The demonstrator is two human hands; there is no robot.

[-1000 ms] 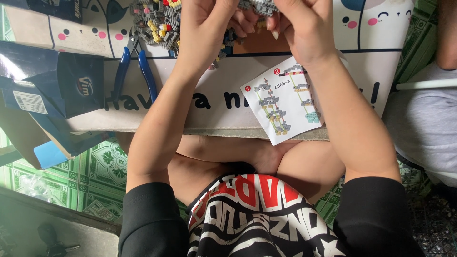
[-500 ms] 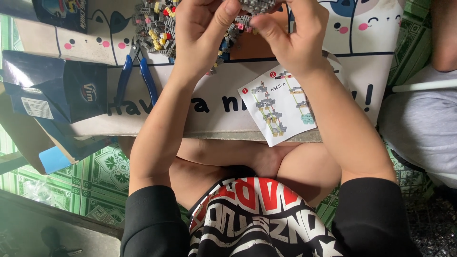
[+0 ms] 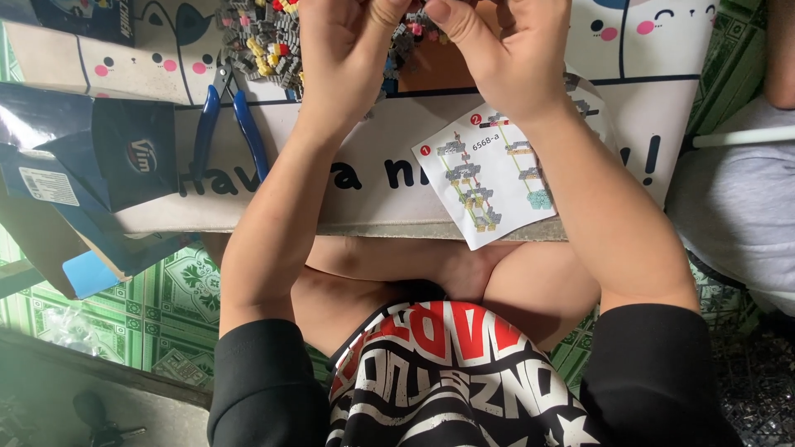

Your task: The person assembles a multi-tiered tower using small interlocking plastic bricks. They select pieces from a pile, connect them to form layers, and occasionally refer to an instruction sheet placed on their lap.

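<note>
Both hands have drawn closer: left hand (image 3: 344, 50) and right hand (image 3: 505, 54), fingers clamped on a small brick assembly (image 3: 407, 29), steadying it above the instruction sheet (image 3: 489, 170) for reference.

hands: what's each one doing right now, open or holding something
Left hand: fingers pinched on small building bricks, over the brick pile.
Right hand: fingers closed on the same bricks.
</note>
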